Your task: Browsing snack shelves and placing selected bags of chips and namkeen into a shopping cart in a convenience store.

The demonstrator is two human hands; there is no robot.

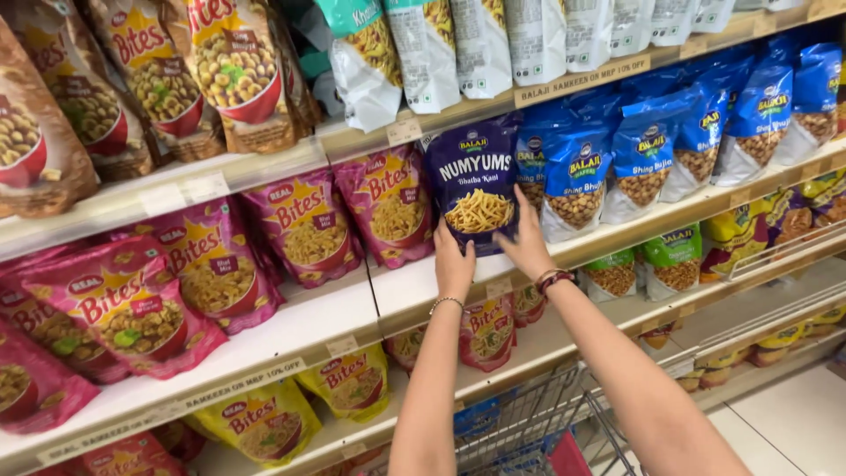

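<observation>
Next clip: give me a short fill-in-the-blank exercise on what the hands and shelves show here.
1. Both hands, left hand and right hand, hold a dark ____ snack pouch.
2. The pouches just left of it are ____.
3. A wire shopping ____ stands below the arms.
4. The bracelet sits on the ____ wrist.

Missing words: blue; pink; cart; left

Dark blue snack pouch [473, 187]: glossy, printed with a picture of yellow stick-shaped crisps. Upright, face outward, undamaged, sealed. Stands on the white shelf edge; pink pouches at its 9 o'clock, lighter blue pouches at 3 o'clock.
</observation>
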